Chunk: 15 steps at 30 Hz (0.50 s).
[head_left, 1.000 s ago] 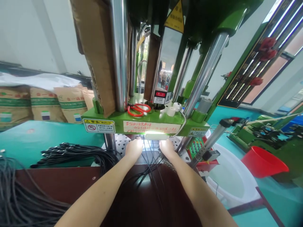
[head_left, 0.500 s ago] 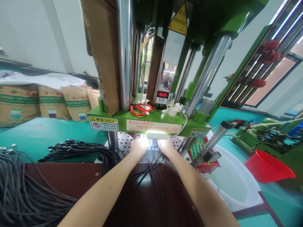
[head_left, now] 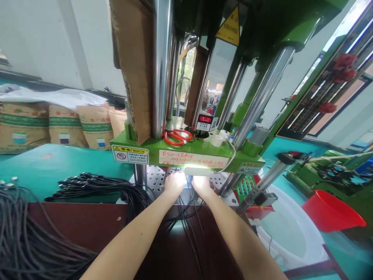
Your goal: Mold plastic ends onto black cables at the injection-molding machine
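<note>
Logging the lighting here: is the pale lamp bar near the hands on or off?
On: the lamp bar shows a bright white glow along its upper edge, near the right hand.

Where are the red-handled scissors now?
Head view, just left of centre: the scissors lie on the green plate, beside the front-left shiny column.

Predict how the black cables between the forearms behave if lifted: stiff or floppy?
Probably floppy: the black cables curve and cross over the brown tabletop. Each is likely light, looking thin for its length. They may snag together, since several overlap.
</note>
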Available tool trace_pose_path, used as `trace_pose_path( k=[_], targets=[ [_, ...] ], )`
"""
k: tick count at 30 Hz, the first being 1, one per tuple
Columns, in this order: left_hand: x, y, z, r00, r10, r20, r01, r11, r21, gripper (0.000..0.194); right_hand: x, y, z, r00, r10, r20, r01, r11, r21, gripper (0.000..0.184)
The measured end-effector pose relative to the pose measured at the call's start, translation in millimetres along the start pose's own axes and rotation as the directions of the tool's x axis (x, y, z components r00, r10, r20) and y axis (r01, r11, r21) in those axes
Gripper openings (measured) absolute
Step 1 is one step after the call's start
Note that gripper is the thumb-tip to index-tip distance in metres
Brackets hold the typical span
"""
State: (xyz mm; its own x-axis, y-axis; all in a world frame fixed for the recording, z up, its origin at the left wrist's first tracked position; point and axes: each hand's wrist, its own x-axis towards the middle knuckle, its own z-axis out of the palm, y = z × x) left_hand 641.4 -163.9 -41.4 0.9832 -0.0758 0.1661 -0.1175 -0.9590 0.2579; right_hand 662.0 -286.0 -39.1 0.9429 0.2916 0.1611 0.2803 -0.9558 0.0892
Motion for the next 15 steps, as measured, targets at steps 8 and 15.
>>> trace_pose_path(
  k=[8, 15],
  targets=[
    [-6.5, 19.8, -6.1, 0.999, -0.002, -0.040, 0.002, 1.000, 0.000, 0.034, 2.1, -0.5, -9.2, 0.999, 0.031, -0.015, -0.030, 0.997, 0.076, 0.030],
    [-3.9, 22.3, 2.3, 1.000, -0.002, 0.024, 0.002, 1.000, -0.001, 0.031, 0.4, -11.6, -2.6, 0.998, 0.043, -0.041, -0.037, 0.990, 0.139, 0.027]
  ],
)
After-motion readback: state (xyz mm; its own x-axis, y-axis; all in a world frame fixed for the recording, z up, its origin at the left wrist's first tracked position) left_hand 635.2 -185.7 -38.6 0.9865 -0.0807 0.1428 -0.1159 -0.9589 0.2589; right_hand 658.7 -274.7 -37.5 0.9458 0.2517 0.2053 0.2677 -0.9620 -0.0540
